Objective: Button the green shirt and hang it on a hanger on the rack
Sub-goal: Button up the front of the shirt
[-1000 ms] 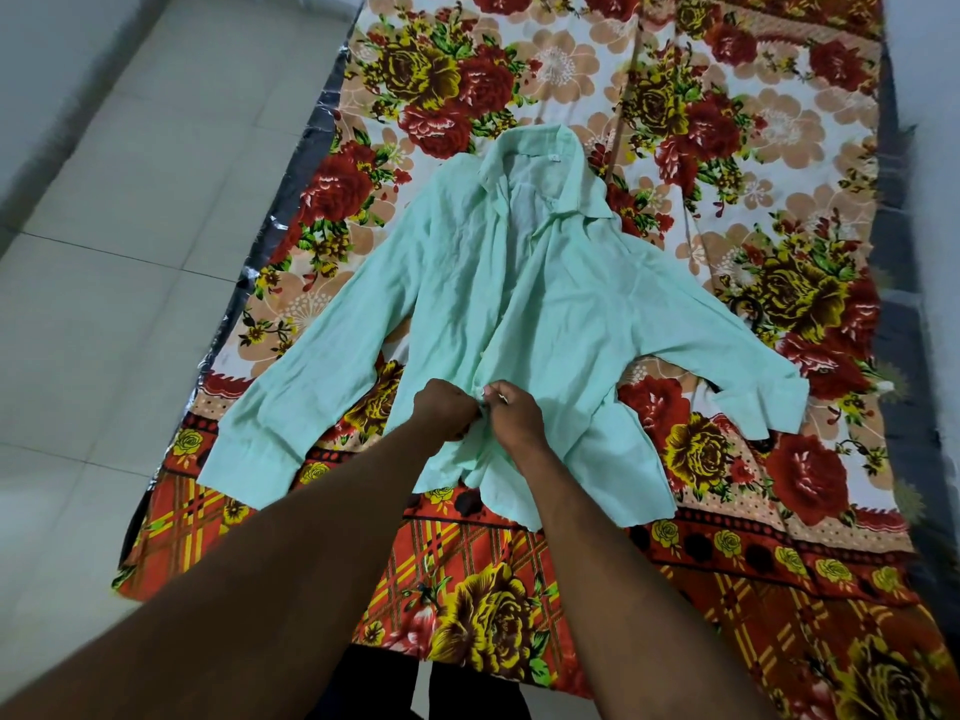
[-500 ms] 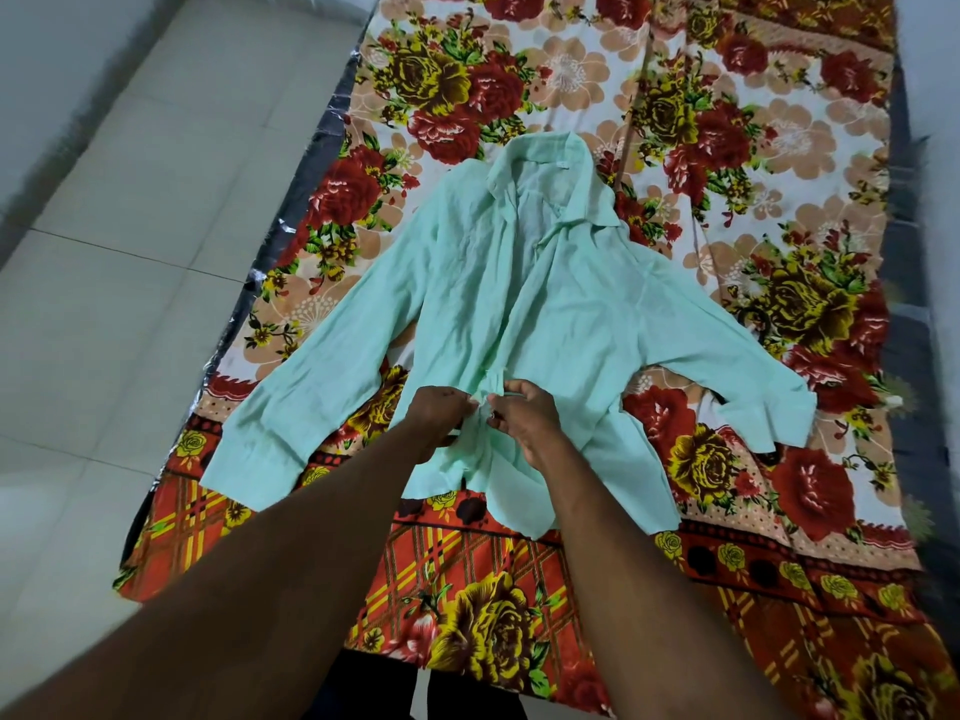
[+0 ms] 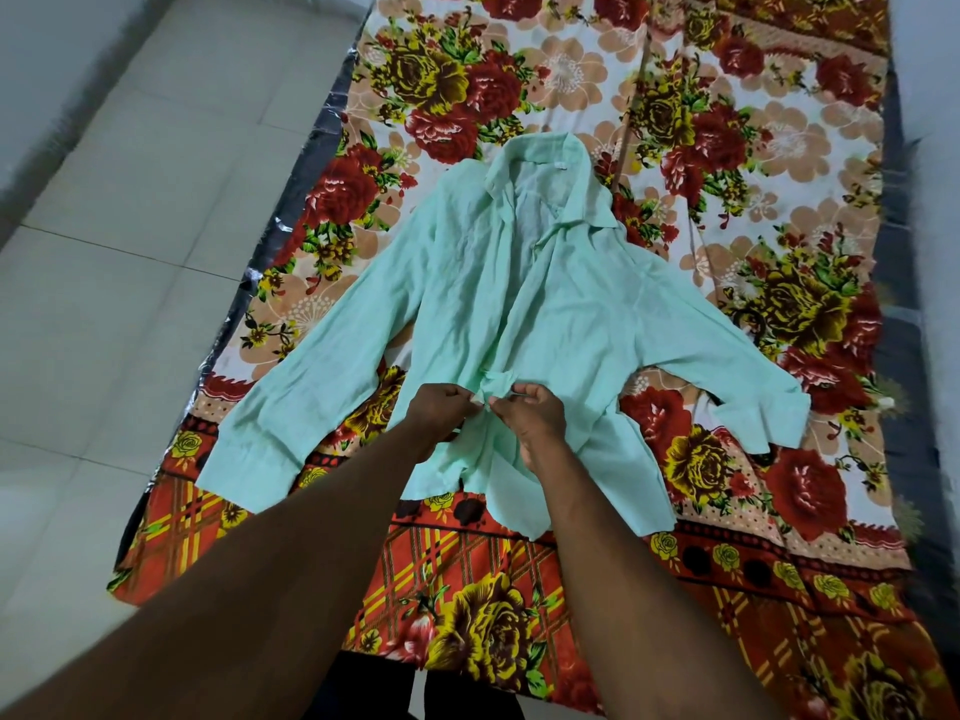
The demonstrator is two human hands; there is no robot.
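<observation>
Buttoning is the step in hand: the green shirt [image 3: 519, 304] lies spread face up on a floral bedsheet [image 3: 753, 174], sleeves flung out to either side and collar [image 3: 540, 163] pointing away from the person. Left hand [image 3: 439, 407] and right hand [image 3: 535, 413] meet low on the front opening, each pinching an edge of the fabric, which bunches between them. The button itself is too small to make out. Next, I judge, it must be pushed through its hole, then the hands shift up the front — the upper opening looks unfastened. No hanger or rack shows.
</observation>
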